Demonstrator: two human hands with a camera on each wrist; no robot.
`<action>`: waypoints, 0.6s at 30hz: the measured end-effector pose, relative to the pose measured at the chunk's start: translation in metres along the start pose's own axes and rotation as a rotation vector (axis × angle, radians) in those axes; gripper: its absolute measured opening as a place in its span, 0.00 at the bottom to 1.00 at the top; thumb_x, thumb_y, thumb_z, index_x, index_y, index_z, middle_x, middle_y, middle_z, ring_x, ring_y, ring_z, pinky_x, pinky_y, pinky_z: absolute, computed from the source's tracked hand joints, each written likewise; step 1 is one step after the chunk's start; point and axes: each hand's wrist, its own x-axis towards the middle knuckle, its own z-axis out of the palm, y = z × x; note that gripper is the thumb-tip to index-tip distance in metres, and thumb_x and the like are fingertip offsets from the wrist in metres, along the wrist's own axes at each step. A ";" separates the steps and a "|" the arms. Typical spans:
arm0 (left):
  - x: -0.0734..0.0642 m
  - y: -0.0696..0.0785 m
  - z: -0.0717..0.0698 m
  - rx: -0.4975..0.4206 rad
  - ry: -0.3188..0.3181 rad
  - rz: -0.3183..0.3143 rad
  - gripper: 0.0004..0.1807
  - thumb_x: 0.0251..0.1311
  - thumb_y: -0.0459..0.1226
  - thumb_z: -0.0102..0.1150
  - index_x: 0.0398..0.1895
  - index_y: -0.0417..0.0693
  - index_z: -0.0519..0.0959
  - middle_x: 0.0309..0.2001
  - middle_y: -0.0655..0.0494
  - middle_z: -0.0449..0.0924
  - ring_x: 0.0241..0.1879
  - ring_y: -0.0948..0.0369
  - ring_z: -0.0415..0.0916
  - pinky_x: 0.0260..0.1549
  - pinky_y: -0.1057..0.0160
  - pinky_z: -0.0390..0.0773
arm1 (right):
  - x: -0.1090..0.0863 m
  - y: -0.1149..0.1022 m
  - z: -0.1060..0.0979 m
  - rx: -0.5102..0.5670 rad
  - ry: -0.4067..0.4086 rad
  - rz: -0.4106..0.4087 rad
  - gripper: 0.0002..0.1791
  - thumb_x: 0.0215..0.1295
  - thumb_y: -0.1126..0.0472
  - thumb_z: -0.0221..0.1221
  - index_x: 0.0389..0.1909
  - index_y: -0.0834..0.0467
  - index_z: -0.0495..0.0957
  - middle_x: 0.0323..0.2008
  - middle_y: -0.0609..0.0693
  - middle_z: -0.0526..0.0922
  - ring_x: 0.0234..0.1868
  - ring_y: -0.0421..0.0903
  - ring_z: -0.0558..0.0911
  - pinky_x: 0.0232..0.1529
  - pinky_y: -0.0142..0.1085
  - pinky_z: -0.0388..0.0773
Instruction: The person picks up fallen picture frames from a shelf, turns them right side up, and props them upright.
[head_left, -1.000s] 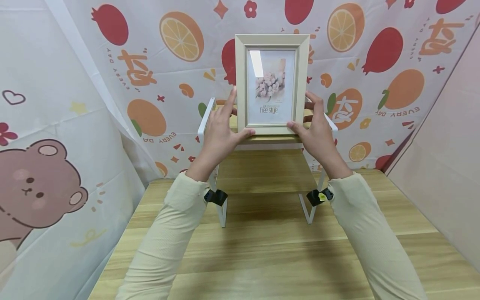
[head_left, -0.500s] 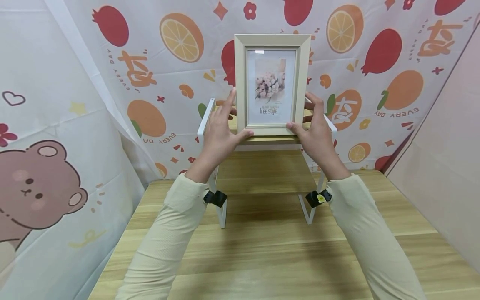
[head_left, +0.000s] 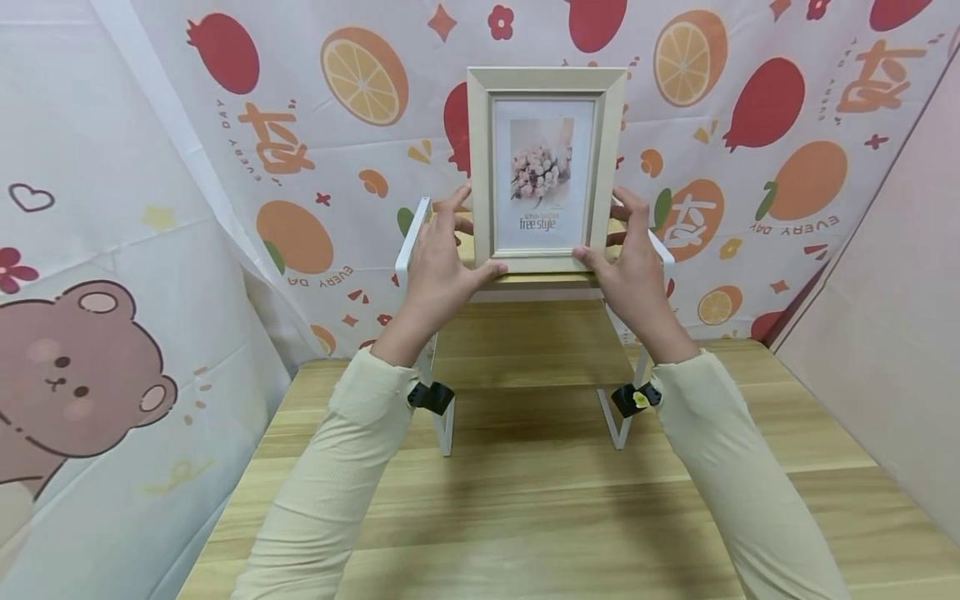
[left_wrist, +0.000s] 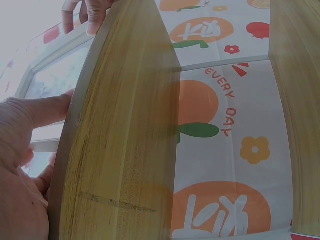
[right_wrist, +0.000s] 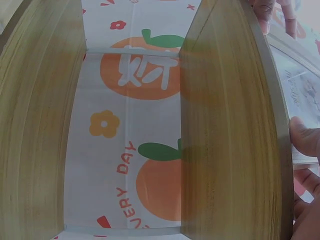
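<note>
The picture frame [head_left: 542,171] looks to be up on the top board [left_wrist: 127,120] of the rack [head_left: 532,333] already, near the front edge. The left hand [head_left: 442,258] and right hand [head_left: 633,258] hold its low corners and sides with their fingers [head_left: 450,208]. Letting go is not done yet.

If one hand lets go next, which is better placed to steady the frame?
Probably the right hand, narrowly: its thumb laps higher over the front of the frame; the left hand has its thumb nearer the bottom edge.

Both hands [head_left: 441,257] [head_left: 632,252] extend forward, thumbs pointing inward.
</note>
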 end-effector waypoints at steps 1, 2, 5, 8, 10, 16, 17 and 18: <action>0.000 0.000 0.000 0.001 0.002 0.001 0.54 0.45 0.43 0.76 0.74 0.54 0.52 0.51 0.45 0.76 0.54 0.50 0.69 0.54 0.50 0.66 | 0.000 0.000 0.000 -0.003 0.003 0.000 0.43 0.64 0.58 0.61 0.72 0.47 0.45 0.63 0.59 0.66 0.49 0.56 0.77 0.39 0.44 0.73; 0.000 0.000 0.000 0.004 0.004 0.004 0.55 0.45 0.42 0.76 0.74 0.54 0.51 0.50 0.45 0.76 0.54 0.50 0.69 0.54 0.50 0.66 | -0.001 0.000 0.000 -0.007 0.007 -0.002 0.43 0.64 0.58 0.61 0.72 0.47 0.45 0.63 0.59 0.66 0.49 0.56 0.77 0.39 0.44 0.73; 0.000 0.000 0.001 0.012 0.007 0.010 0.56 0.45 0.42 0.76 0.74 0.55 0.50 0.49 0.45 0.75 0.53 0.50 0.69 0.52 0.50 0.66 | -0.001 0.000 0.001 -0.018 0.020 -0.009 0.43 0.64 0.58 0.61 0.72 0.48 0.45 0.63 0.60 0.66 0.49 0.56 0.77 0.39 0.44 0.73; -0.001 0.000 0.001 0.017 0.006 0.013 0.56 0.46 0.43 0.76 0.74 0.56 0.49 0.49 0.45 0.75 0.51 0.50 0.69 0.49 0.51 0.67 | -0.001 0.000 0.001 -0.019 0.025 -0.012 0.43 0.64 0.58 0.62 0.72 0.48 0.45 0.63 0.60 0.66 0.48 0.57 0.77 0.40 0.45 0.74; -0.001 0.000 0.000 0.017 0.004 0.013 0.56 0.46 0.43 0.76 0.74 0.56 0.49 0.49 0.45 0.75 0.50 0.51 0.70 0.47 0.52 0.67 | -0.001 0.000 0.001 -0.018 0.027 -0.013 0.43 0.64 0.58 0.62 0.72 0.48 0.45 0.63 0.60 0.66 0.48 0.57 0.77 0.40 0.46 0.74; -0.001 -0.001 0.000 0.011 -0.003 0.018 0.55 0.46 0.42 0.75 0.74 0.57 0.49 0.47 0.46 0.79 0.47 0.52 0.73 0.45 0.53 0.68 | -0.002 0.000 0.002 -0.021 0.035 -0.016 0.43 0.63 0.58 0.62 0.71 0.47 0.45 0.63 0.60 0.67 0.48 0.57 0.78 0.40 0.47 0.74; -0.001 -0.001 0.000 0.009 -0.004 0.018 0.55 0.46 0.42 0.75 0.74 0.57 0.49 0.47 0.46 0.79 0.46 0.52 0.74 0.45 0.52 0.69 | -0.002 0.000 0.002 -0.023 0.036 -0.018 0.43 0.64 0.58 0.62 0.71 0.48 0.45 0.63 0.60 0.67 0.48 0.57 0.78 0.40 0.47 0.75; -0.001 -0.001 0.000 0.008 -0.005 0.018 0.55 0.46 0.42 0.75 0.74 0.57 0.49 0.47 0.46 0.80 0.46 0.52 0.74 0.45 0.52 0.68 | -0.002 0.000 0.002 -0.024 0.037 -0.019 0.43 0.64 0.58 0.62 0.71 0.48 0.45 0.63 0.60 0.67 0.48 0.57 0.78 0.41 0.47 0.75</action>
